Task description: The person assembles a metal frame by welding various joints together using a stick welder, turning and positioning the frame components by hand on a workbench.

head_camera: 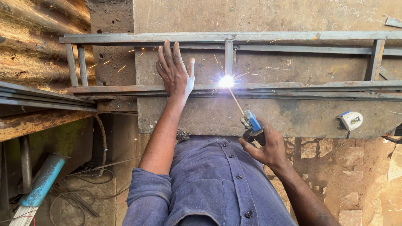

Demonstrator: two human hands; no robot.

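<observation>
The left hand (pixel 176 73) lies flat, fingers spread, on the steel frame (pixel 293 87) resting on the surface (pixel 301 117). The right hand (pixel 268 146), fingers closed, grips the electrode holder (pixel 252 124); the rod tip arcs at the frame's lower rail.

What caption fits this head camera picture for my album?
Left hand flat on a steel frame while the right hand holds an electrode holder, sparks flying.

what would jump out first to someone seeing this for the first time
The white welding arc with flying sparks, where the steel frame's upright meets its lower rail. The right hand holds the blue electrode holder feeding the rod into it, while the left hand lies flat on the rail beside it.
</observation>
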